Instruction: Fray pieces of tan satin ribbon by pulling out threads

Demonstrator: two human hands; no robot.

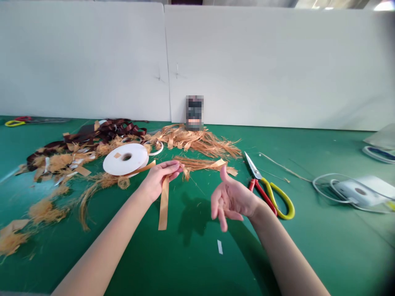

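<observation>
Pinched in my left hand [162,176] is a tan ribbon [164,209], whose cut end hangs down below the fingers; a small frayed tuft [186,174] sticks out past the fingertips. My right hand [231,199] is held palm up above the table, fingers apart, with nothing in it. Behind both hands lies a bundle of frayed tan ribbon strips [200,164]. A white ribbon spool [126,158] rests left of my left hand. Scissors [261,181] with red and yellow handles lie just beyond my right wrist, blades slightly parted.
A larger pile of tan strips [197,142] sits by the white wall panel [247,61], where a pixelated phone-shaped object [194,113] leans. Dark brown ribbon [108,129] and fluffy scraps [46,209] spread left. A white corded device [367,190] stands right. A white paper slip [220,246] lies in front.
</observation>
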